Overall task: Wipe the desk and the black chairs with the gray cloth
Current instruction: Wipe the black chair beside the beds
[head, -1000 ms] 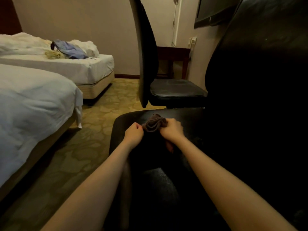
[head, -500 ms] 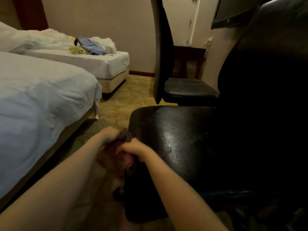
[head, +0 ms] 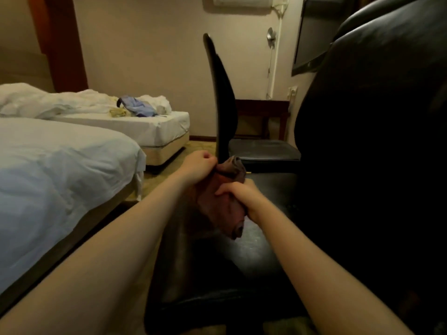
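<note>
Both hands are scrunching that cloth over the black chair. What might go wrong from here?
1. The gray cloth is bunched between the left hand and right hand. Wiped like that, it may touch little of the near chair seat and leave streaks.
2. Its loose end hangs below the right hand near the seat's edge, so a slack grip could drop it onto the carpet.

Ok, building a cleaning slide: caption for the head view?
The left hand and right hand grip the cloth at the near chair; second chair behind, beds left.
</note>
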`<action>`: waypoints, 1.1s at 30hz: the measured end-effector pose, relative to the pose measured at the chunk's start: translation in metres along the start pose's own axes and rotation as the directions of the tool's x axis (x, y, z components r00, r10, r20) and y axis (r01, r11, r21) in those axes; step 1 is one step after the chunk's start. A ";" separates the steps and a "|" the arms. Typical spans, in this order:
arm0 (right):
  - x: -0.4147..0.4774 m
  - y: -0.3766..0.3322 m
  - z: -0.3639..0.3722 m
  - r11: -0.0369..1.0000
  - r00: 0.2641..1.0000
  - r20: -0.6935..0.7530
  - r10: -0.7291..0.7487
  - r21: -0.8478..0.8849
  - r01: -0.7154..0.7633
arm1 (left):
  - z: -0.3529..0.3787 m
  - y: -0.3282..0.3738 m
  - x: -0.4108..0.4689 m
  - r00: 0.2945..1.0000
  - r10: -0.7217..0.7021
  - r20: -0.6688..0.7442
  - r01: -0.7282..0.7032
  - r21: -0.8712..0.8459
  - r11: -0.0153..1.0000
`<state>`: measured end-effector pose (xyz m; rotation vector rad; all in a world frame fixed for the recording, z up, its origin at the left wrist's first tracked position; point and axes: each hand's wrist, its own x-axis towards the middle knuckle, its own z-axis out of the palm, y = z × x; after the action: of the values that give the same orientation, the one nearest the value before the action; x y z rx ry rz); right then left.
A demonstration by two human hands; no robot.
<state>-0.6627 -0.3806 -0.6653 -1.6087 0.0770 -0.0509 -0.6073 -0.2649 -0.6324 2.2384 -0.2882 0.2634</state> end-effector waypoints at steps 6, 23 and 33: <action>-0.046 -0.014 -0.105 0.997 0.991 -0.127 -0.047 -0.065 0.039 | 0.071 0.076 -0.011 0.988 0.102 0.114 -0.083 -0.160 0.984; -0.167 -0.164 -0.310 0.779 0.507 -0.592 -0.627 -0.478 0.405 | 0.105 0.372 -0.054 0.813 0.582 -0.015 -0.481 -0.580 0.657; -0.109 -0.142 -0.291 0.329 0.249 -0.274 -0.929 -0.919 0.218 | 0.121 0.328 -0.053 0.925 0.371 -0.084 -0.372 -0.405 0.835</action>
<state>-0.7924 -0.6558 -0.5100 -2.2044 0.1118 -1.7533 -0.7431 -0.5552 -0.4839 1.7452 -0.7162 0.3727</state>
